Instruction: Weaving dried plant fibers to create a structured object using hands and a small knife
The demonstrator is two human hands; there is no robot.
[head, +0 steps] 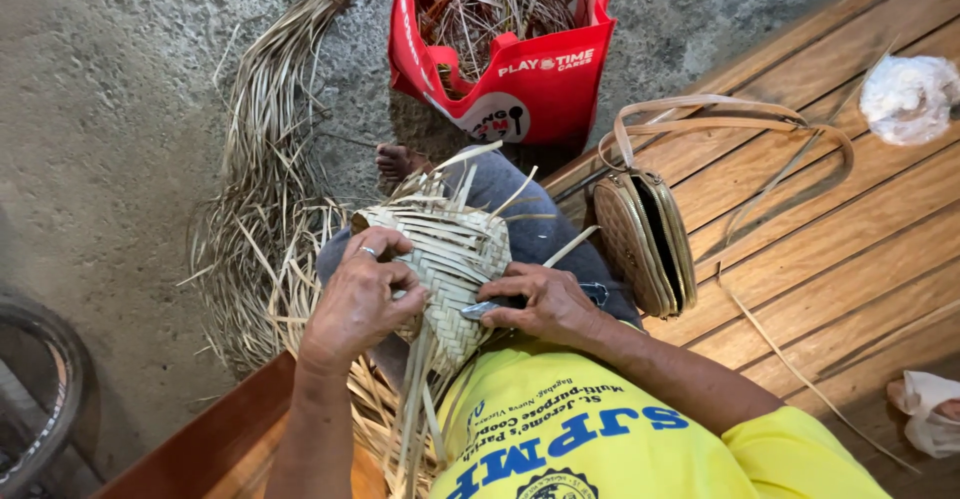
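From my head camera, looking down, I count one half-woven basket (445, 259) of pale flat strips, sitting at the centre of the frame over my knees, with loose strip ends sticking up from its top edge and more hanging down from its bottom. My left hand (362, 294) is just left of centre, forearm coming up from the lower edge; it wears one ring, and its fingers are curled around the left side of the basket, gripping the weave. My right hand (545, 304) lies just right of centre, palm down, fingers bent and pressed against the basket's lower right edge, where they pinch a small metal blade (480, 310); I cannot tell what kind of tool it is. One red shopping bag (520, 69) stands at the top middle of the frame, full of dry strips. One big bundle of loose strips (265, 189) sprawls across the concrete floor in the upper left. On the wooden bench (840, 259) at the right lies one woven round purse (645, 244) with a long strap, near my right elbow. One crumpled plastic bag (908, 97) sits in the upper right corner, well apart from one piece of white cloth (930, 414) at the lower right edge.
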